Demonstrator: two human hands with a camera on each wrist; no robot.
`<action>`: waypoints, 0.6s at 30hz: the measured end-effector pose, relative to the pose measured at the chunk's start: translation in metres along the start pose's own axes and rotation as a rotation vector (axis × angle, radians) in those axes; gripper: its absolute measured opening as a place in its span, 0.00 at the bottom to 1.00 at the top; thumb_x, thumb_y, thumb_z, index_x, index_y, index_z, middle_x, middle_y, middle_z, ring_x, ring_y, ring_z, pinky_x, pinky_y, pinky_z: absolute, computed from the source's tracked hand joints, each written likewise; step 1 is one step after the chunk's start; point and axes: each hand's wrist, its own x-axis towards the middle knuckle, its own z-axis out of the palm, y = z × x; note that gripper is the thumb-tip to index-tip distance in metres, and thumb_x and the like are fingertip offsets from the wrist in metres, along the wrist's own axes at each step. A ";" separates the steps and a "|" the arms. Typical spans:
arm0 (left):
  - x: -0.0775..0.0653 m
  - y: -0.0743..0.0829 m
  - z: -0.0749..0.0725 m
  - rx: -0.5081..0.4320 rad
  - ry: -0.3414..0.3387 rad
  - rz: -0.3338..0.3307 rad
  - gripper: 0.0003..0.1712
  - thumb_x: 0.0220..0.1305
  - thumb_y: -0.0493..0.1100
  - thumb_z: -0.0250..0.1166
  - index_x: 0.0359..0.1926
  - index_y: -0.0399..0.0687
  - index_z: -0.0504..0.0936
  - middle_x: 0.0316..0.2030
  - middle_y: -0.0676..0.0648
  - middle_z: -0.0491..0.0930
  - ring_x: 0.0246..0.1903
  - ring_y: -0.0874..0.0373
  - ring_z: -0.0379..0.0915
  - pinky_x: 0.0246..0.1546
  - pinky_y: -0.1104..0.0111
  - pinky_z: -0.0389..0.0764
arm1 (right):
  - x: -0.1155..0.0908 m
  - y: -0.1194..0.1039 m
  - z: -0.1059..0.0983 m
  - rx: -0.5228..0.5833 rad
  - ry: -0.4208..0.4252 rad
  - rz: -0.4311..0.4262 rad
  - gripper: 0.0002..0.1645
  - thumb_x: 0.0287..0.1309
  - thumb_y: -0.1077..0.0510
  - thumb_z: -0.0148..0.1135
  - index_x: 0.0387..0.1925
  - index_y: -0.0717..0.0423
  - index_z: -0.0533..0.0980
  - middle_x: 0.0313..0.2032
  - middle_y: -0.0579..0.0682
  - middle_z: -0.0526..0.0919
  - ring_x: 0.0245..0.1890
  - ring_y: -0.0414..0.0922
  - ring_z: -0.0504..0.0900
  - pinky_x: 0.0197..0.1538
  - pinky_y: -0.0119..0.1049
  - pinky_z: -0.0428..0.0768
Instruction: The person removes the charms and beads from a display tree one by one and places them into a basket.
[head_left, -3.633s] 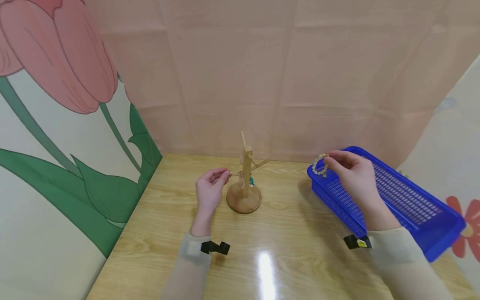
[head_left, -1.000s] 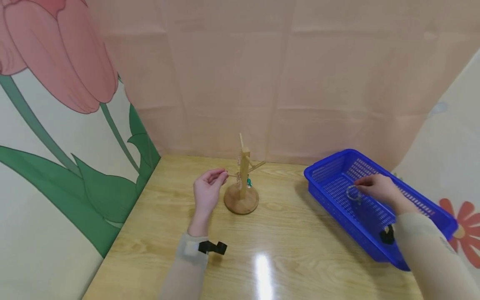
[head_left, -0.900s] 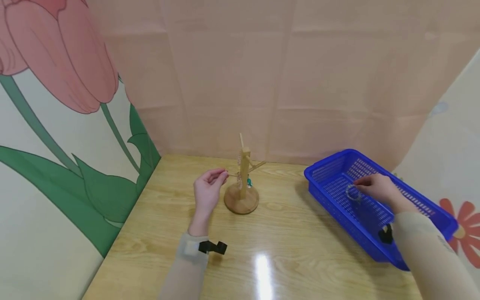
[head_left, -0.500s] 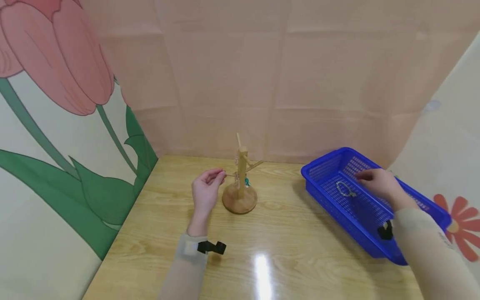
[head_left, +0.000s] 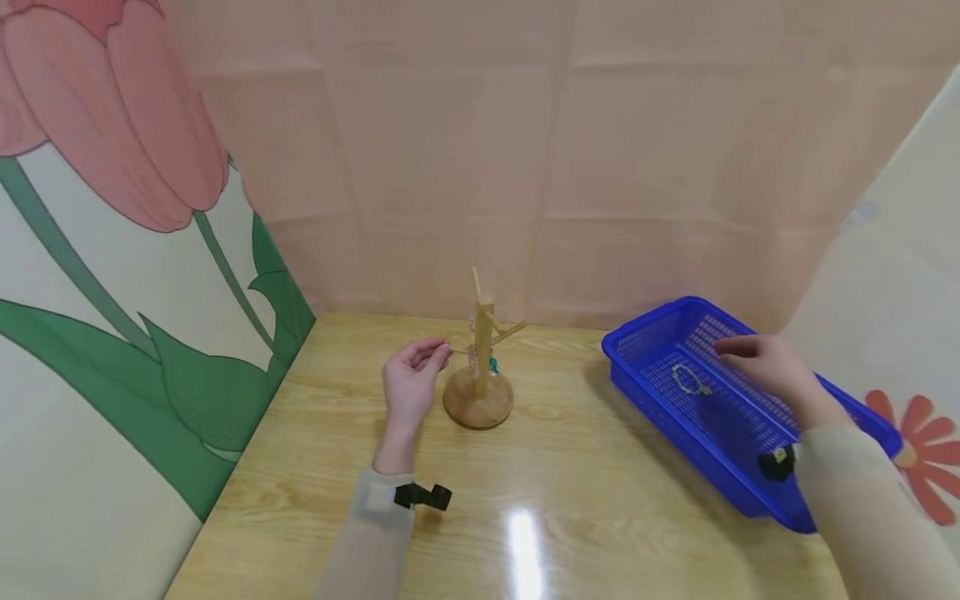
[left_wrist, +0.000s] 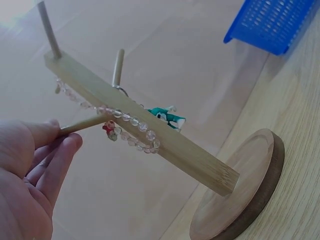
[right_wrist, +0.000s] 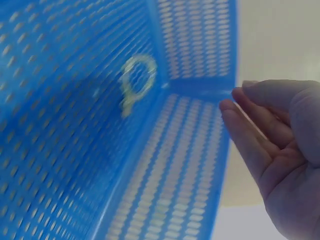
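My left hand (head_left: 411,383) pinches the end of a peg (left_wrist: 85,124) on a wooden jewelry stand (head_left: 483,350). A clear pinkish bead bracelet (left_wrist: 135,121) with a small red charm hangs on that peg, against the post. Behind the post shows a teal and white charm (left_wrist: 167,117). My right hand (head_left: 772,371) is over the blue plastic basket (head_left: 622,367), its fingers relaxed with nothing between them. On the basket's floor lies a pale yellowish bead bracelet (head_left: 690,379), blurred in the right wrist view, apart from the right hand.
The stand's round base (head_left: 480,412) rests on the wooden table (head_left: 570,467), left of the basket. Behind the table hangs a pinkish cloth (head_left: 450,167). Painted flower walls flank both sides, the right one close to the basket.
The right hand carried the pale bracelet from above the basket's rim down into it and let go. It has since lifted slightly to the right. The left hand keeps its pinch on the peg.
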 end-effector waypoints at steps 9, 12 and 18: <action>0.003 0.000 0.001 0.037 0.001 0.008 0.09 0.69 0.32 0.74 0.46 0.28 0.89 0.40 0.36 0.91 0.38 0.47 0.90 0.41 0.66 0.93 | -0.004 -0.045 -0.015 0.039 0.083 -0.064 0.21 0.78 0.52 0.64 0.63 0.61 0.83 0.57 0.64 0.87 0.47 0.16 0.71 0.44 0.10 0.71; 0.004 0.001 0.000 0.028 -0.001 0.005 0.09 0.69 0.31 0.74 0.46 0.27 0.88 0.40 0.36 0.91 0.38 0.52 0.90 0.42 0.66 0.93 | -0.005 -0.058 -0.019 0.047 0.083 -0.054 0.22 0.78 0.49 0.65 0.64 0.57 0.83 0.58 0.61 0.87 0.46 0.13 0.69 0.44 0.09 0.71; 0.002 -0.002 0.000 0.038 -0.006 -0.005 0.08 0.68 0.31 0.74 0.46 0.29 0.89 0.40 0.36 0.91 0.36 0.57 0.90 0.42 0.66 0.93 | -0.011 -0.074 -0.016 0.092 0.062 -0.044 0.23 0.78 0.47 0.65 0.64 0.56 0.83 0.58 0.60 0.87 0.47 0.15 0.73 0.44 0.09 0.73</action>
